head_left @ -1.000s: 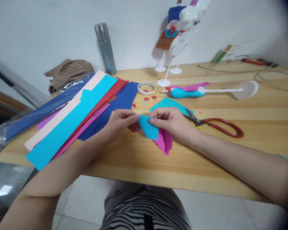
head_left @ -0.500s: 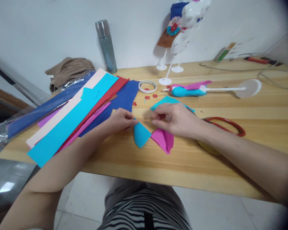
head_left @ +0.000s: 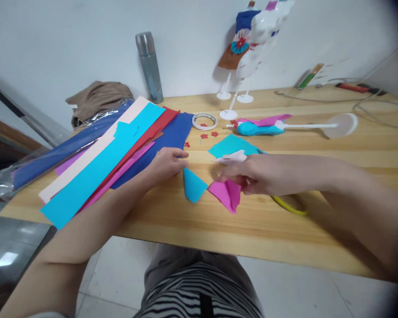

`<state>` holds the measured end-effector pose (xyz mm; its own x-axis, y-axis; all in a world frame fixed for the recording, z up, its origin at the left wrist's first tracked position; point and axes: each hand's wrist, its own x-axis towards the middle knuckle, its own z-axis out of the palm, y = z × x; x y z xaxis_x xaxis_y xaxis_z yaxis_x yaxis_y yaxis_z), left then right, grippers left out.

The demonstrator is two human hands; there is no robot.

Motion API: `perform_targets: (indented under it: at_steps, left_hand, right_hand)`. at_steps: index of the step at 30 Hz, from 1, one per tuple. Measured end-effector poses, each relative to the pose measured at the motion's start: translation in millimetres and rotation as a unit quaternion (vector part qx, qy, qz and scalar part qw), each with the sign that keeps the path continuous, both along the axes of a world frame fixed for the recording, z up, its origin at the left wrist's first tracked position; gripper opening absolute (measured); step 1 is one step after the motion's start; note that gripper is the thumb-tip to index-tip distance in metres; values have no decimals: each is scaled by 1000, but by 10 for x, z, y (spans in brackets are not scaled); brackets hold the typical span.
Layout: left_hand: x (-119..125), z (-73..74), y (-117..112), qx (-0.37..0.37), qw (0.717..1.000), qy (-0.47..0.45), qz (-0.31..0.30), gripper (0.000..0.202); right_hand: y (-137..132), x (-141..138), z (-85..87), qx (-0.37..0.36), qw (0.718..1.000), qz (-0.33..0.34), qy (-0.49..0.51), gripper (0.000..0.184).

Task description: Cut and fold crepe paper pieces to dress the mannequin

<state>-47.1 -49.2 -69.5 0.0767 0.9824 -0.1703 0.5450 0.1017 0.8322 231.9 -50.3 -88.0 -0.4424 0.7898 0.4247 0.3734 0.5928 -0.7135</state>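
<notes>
My left hand point(head_left: 167, 164) rests on the wooden table point(head_left: 219, 221), fingers curled, pinching the top corner of a small cyan paper piece point(head_left: 193, 185). My right hand point(head_left: 252, 174) hovers just right of it, blurred, with a thin white strip point(head_left: 232, 157) at its fingertips and its fingers over a folded magenta paper piece point(head_left: 227, 194). A cyan paper square point(head_left: 230, 145) lies behind the hands. A yellow ring point(head_left: 290, 205) shows under my right wrist.
Long sheets of coloured paper point(head_left: 102, 154) fan out at the left, some on a plastic sleeve. A tape roll point(head_left: 204, 120), small red paper flowers point(head_left: 208, 134), a paper-wrapped stand lying flat point(head_left: 272, 126), a steel flask point(head_left: 150, 66), white figures point(head_left: 252, 39) and cables point(head_left: 368, 101) sit further back.
Both hands held the cyan piece a second ago. My right hand let go, moved right and down over the scissors and now has a white strip at its fingertips. The cyan piece lies on the table.
</notes>
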Motion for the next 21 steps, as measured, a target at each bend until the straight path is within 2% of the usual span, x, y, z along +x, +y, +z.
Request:
perform_targets:
  at_steps: [4, 6, 9, 10, 13, 15, 18, 21]
  left_hand:
    - [21, 49, -13, 22, 996, -85, 25, 21]
    - [21, 70, -38, 29, 990, -133, 21, 19]
    - [23, 76, -87, 7, 980, -197, -5, 30]
    - [28, 74, -105, -7, 975, -221, -19, 38]
    - [58, 76, -165, -33, 950, -298, -83, 61]
    - [89, 93, -208, -26, 942, -318, -109, 67]
    - [135, 112, -248, 7, 953, -291, -81, 66]
    - [143, 80, -235, 12, 956, -292, -40, 48]
  right_hand:
    - [15, -118, 213, -23, 999, 13, 24, 22]
    - [100, -131, 352, -42, 998, 51, 7, 22]
    - [209, -140, 517, -70, 988, 137, -34, 18]
    - [221, -154, 543, -72, 987, 139, -28, 16]
    - [174, -240, 519, -75, 992, 96, 10, 12]
    - [108, -311, 445, -78, 994, 76, 14, 14]
    - [29, -389, 341, -79, 995, 68, -2, 17]
    - [-1, -413, 310, -104, 991, 82, 0, 20]
